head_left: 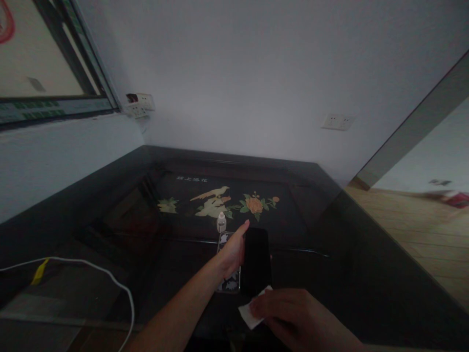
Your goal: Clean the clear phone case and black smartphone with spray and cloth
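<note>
My left hand [233, 252] grips a black smartphone [257, 259] by its left edge, thumb up along the side and a fingertip just showing at the right edge. The dark screen faces me. Pinched in the fingers of my right hand [289, 313] is a white tissue [252, 310], close to the phone's lower end; I cannot tell whether it touches the glass. Under my left wrist lies a clear phone case [230, 284] with a pale pattern, partly covered by the hand. A small clear bottle [221, 223] with a white cap stands upright just behind the case.
The dark glossy table [176, 283] has a bird and flower picture [216, 200] on its top. A white cable [106, 271] with a yellow tag [39, 272] curves across the left side. Wall sockets [337, 121] sit above the table's back edge. A window [47, 54] is at the upper left.
</note>
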A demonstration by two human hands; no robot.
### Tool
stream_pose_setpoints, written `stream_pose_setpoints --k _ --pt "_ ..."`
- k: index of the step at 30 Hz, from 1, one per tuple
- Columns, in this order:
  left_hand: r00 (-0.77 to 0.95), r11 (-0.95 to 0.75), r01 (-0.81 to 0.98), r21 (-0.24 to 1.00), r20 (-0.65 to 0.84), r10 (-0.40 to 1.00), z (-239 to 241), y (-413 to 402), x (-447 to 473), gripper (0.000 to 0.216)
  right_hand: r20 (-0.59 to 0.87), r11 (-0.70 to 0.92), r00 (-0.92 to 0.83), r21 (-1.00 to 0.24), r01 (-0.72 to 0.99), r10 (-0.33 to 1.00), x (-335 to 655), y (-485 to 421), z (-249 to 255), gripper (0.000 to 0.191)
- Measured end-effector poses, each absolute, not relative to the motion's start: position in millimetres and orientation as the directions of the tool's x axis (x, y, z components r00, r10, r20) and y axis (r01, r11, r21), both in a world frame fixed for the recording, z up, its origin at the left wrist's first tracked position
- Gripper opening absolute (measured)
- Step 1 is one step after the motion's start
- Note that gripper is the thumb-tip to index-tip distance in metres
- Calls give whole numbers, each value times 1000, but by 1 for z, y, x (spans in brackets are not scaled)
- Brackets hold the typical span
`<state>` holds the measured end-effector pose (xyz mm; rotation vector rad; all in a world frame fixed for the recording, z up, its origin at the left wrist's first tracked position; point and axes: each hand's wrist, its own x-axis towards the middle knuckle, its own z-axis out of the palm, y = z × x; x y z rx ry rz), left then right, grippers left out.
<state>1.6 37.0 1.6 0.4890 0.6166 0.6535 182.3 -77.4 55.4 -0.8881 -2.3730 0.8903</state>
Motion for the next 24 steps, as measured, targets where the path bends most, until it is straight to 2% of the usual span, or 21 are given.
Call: stream_pose_setpoints --k 3,7,9,11,15,19,22,24 --pt "631 695 -425 580 -361 687 -3 38 2 67 192 527 -611 -732 431 768 190 -72 65 33" --pt "623 663 -423 618 -333 708 -3 37 3 65 284 418 -321 -746 518 903 197 -34 62 24" --pt "627 645 -416 640 -312 714 0 35 2 63 359 407 -198 -734 544 912 197 -11 54 22" --pt "638 640 -418 645 -292 712 3 33 2 62 416 429 -160 -709 559 895 194 7 42 23" --pt "619 606 -459 650 -255 743 6 32 4 61 417 500 -280 -659 563 865 186 15 23 28" --pt "585 625 -478 618 -307 751 7 34 6 62 368 567 -438 -626 536 820 180 -16 25 34" --pt "592 667 -460 586 -357 722 7 35 5 63 273 571 -556 -665 481 785 178 -46 39 36" --pt "550 657 -445 608 -394 736 7 34 5 55 210 555 -620 -707 438 756 179 -63 49 37"
